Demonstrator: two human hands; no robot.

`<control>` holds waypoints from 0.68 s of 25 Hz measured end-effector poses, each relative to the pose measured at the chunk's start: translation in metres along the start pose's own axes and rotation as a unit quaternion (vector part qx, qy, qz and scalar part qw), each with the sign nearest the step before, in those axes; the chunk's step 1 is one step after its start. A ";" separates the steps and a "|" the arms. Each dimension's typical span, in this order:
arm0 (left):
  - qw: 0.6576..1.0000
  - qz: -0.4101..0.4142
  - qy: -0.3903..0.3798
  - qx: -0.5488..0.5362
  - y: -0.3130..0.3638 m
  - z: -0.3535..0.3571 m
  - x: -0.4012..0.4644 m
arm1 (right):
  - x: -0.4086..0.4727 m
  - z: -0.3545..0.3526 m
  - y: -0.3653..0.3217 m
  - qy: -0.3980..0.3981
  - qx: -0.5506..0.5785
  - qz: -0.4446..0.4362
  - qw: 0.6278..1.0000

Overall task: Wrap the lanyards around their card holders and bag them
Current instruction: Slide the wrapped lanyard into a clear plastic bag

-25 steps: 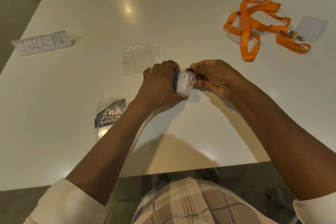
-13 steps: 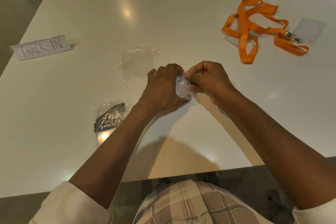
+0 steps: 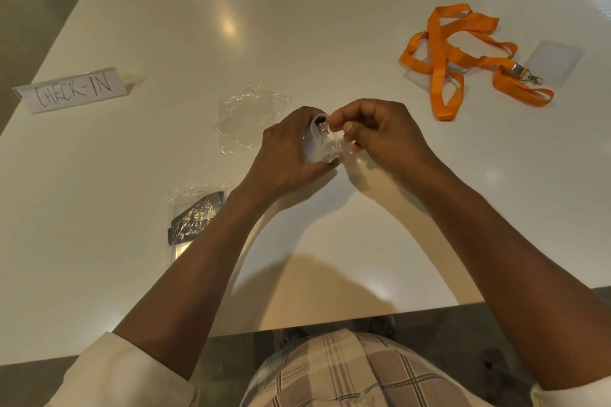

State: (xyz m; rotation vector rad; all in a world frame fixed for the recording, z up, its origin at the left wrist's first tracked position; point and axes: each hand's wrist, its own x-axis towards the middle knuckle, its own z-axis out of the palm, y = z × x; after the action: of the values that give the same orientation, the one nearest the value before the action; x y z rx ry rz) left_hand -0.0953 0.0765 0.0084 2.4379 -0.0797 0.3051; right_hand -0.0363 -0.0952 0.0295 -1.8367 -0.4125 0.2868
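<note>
Since a second ago the wrapped card holder (image 3: pixel 319 139) has tipped up on edge between the hands, so its flat white face no longer shows and only the metal clip (image 3: pixel 322 129) peeks out. The left hand (image 3: pixel 287 152) curls round it, just above the white table (image 3: pixel 297 26). The right hand (image 3: pixel 380 132) pinches the clear film at its edge. The orange lanyard (image 3: pixel 463 56) and bagged lanyard (image 3: pixel 195 218) lie where they were.

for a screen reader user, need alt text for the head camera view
Over a white table, the left hand and right hand hold a wrapped card holder in clear plastic. An empty clear bag, a bagged dark lanyard, an orange lanyard and a CHECK-IN sign lie around them.
</note>
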 end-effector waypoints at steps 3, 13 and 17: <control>0.996 -0.018 -0.030 -0.085 0.006 -0.017 -0.002 | 0.002 -0.013 0.001 -0.042 -0.148 -0.086 0.984; 0.973 -0.024 -0.022 -0.227 0.017 -0.026 -0.005 | 0.004 -0.013 -0.005 -0.048 -0.119 -0.160 0.979; 0.972 -0.086 0.033 -0.218 0.013 -0.024 -0.011 | 0.003 -0.011 -0.007 -0.020 -0.122 -0.190 0.974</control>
State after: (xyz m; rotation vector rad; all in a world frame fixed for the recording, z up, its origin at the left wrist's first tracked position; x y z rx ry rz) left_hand -0.1127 0.0818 0.0319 1.9820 0.0859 0.2595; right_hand -0.0304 -0.1013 0.0392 -1.9443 -0.8454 0.0079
